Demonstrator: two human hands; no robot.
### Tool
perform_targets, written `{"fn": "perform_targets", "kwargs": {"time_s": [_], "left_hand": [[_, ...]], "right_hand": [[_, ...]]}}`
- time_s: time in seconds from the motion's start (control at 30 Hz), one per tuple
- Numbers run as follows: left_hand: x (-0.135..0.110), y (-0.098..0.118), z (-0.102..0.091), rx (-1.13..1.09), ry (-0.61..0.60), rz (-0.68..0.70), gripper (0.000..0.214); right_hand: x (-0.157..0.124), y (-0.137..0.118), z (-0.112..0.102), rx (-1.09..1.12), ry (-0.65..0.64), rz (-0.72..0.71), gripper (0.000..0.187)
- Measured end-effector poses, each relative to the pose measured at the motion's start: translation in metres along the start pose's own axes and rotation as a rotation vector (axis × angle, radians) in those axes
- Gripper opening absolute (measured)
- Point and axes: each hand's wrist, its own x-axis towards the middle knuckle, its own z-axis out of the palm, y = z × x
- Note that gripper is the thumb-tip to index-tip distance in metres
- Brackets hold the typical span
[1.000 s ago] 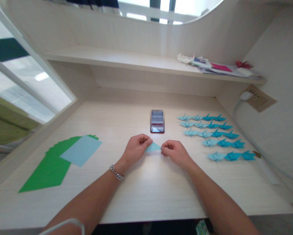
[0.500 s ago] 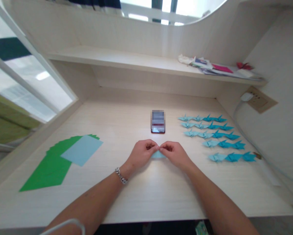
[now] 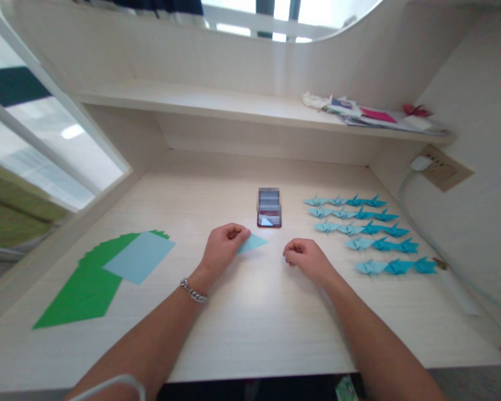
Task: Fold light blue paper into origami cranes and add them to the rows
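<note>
Between the thumb and fingers of my left hand (image 3: 225, 245) is a small folded piece of light blue paper (image 3: 253, 243), pointed toward the right. The hand covers its left part. My right hand (image 3: 306, 257) is apart from the paper, to its right, with fingers curled in and nothing visible in them. Beyond both hands a phone (image 3: 269, 209) lies on the desk, its screen lit. On the right are several rows of folded paper cranes (image 3: 373, 229), from pale to deeper blue.
At the left lie fanned green paper sheets (image 3: 81, 289) with a light blue sheet (image 3: 140, 257) on top. A cable (image 3: 417, 223) runs from a wall socket (image 3: 444, 170) along the right side. Papers (image 3: 359, 114) rest on the shelf (image 3: 191, 103) above the desk.
Both hands were together on the blue paper. My right hand has let go and moved right; my left hand has carried the paper left and slightly away from me, turning it.
</note>
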Motion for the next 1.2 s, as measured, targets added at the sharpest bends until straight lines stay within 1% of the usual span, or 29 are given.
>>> {"fn": "perform_targets", "kwargs": {"time_s": [0.03, 0.1, 0.2, 0.23, 0.33, 0.4, 0.5, 0.57, 0.73, 0.8, 0.9, 0.97, 1.1, 1.2], "left_hand": [[0.000, 0.000, 0.000, -0.009, 0.007, -0.001, 0.024], [-0.002, -0.001, 0.006, -0.019, -0.034, -0.008, 0.025], [-0.008, -0.001, 0.017, -0.051, -0.135, -0.025, 0.025], [-0.010, -0.001, 0.019, -0.057, -0.161, -0.028, 0.025], [-0.012, 0.001, 0.021, -0.037, -0.279, -0.021, 0.023], [-0.013, 0.002, 0.018, 0.047, -0.348, 0.020, 0.021], [-0.013, 0.003, 0.014, 0.180, -0.392, 0.063, 0.019], [-0.013, 0.003, 0.012, 0.164, -0.428, 0.022, 0.019], [-0.011, 0.006, 0.010, -0.031, -0.542, -0.111, 0.020], [-0.010, 0.007, 0.009, -0.089, -0.542, -0.163, 0.021], [-0.008, 0.007, 0.009, -0.160, -0.460, -0.211, 0.020], [-0.008, 0.006, 0.011, -0.171, -0.422, -0.194, 0.019], [-0.008, 0.003, 0.013, -0.088, -0.416, -0.104, 0.018], [-0.007, 0.002, 0.011, -0.082, -0.381, -0.089, 0.018]], "right_hand": [[0.000, 0.000, 0.000, 0.030, 0.020, -0.003, 0.009], [0.001, -0.002, 0.002, 0.105, 0.053, -0.030, 0.011], [0.001, -0.006, 0.010, 0.147, 0.011, -0.079, 0.017], [0.000, -0.006, 0.012, 0.121, -0.008, -0.090, 0.016], [-0.001, -0.006, 0.015, 0.019, 0.025, -0.093, 0.015], [-0.001, -0.006, 0.013, -0.057, 0.035, -0.099, 0.015], [-0.001, -0.006, 0.010, -0.127, 0.013, -0.119, 0.015], [-0.001, -0.006, 0.007, -0.112, -0.003, -0.110, 0.015], [-0.001, -0.006, 0.000, -0.030, -0.037, -0.058, 0.017], [-0.001, -0.005, -0.003, -0.015, -0.033, -0.048, 0.017], [0.001, -0.003, -0.006, 0.010, -0.007, -0.036, 0.019], [0.002, -0.003, -0.005, 0.024, 0.010, -0.036, 0.020], [0.002, -0.003, -0.003, 0.082, -0.006, -0.021, 0.023], [0.003, -0.003, -0.006, 0.162, -0.009, 0.008, 0.027]]}}
